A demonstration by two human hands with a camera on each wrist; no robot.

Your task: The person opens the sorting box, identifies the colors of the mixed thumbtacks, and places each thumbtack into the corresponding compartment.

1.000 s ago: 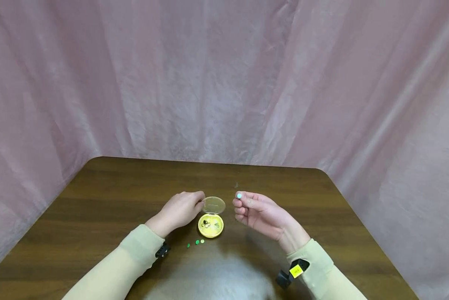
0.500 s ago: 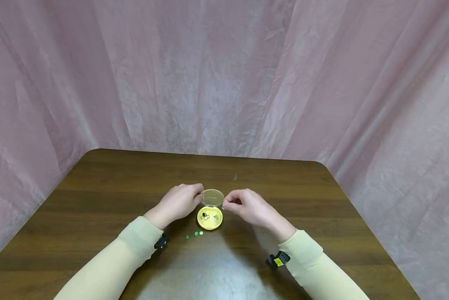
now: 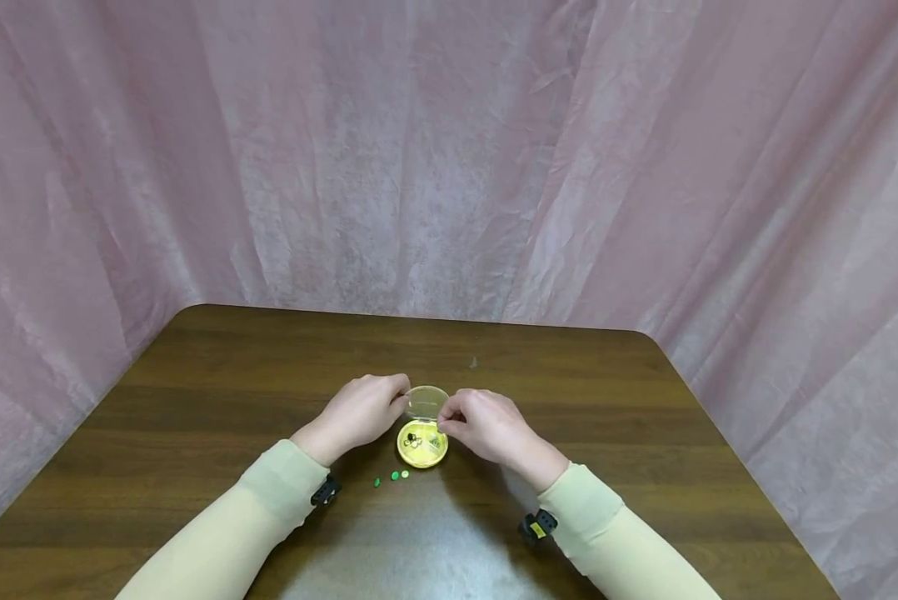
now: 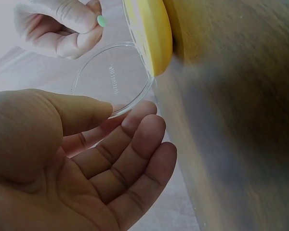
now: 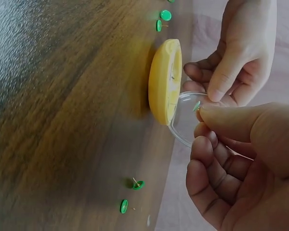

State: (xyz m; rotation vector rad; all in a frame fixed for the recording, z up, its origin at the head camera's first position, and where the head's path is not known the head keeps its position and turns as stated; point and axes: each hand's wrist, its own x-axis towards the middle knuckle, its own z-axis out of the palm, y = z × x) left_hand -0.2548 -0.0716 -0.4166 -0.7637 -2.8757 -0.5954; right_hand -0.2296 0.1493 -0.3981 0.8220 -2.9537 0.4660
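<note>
A round yellow case (image 3: 422, 456) sits on the wooden table with its clear lid (image 4: 94, 72) raised. My left hand (image 3: 359, 414) pinches the lid's edge between thumb and fingers. Over the right side of the case, my right hand (image 3: 490, 429) holds a small green thumbtack (image 5: 196, 106) between thumb and forefinger. The tack's head also shows at those fingertips in the left wrist view. Inside the case lie some small dark and gold-coloured pieces (image 3: 412, 441), too small to make out.
Several loose green thumbtacks lie on the table, among them a tack (image 3: 394, 476) in front of the case and another tack (image 5: 124, 206) to its right, under my right hand. A pink curtain (image 3: 449, 150) hangs behind the table's far edge (image 3: 419, 317).
My right hand has turned palm down and moved left with the thumbtack, from beside the case to over its right edge. The left hand stays at the lid.
</note>
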